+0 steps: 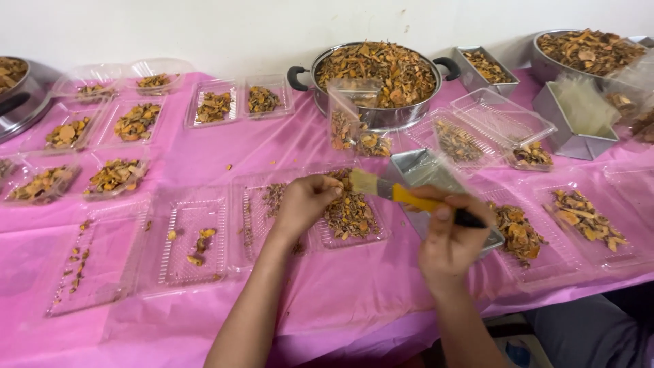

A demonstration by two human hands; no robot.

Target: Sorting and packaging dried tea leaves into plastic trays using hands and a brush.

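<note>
Brush with a yellow handle sat tight in the right hand, over the pink tabletop. It looked light and stiff, best held by the handle. The left hand pinched dried pieces in a clear tray

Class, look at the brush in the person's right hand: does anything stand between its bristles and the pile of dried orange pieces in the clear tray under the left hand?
Nothing visible does. The right hand holds the brush with its bristles right beside the left hand, just above the pile in the clear tray.
</note>
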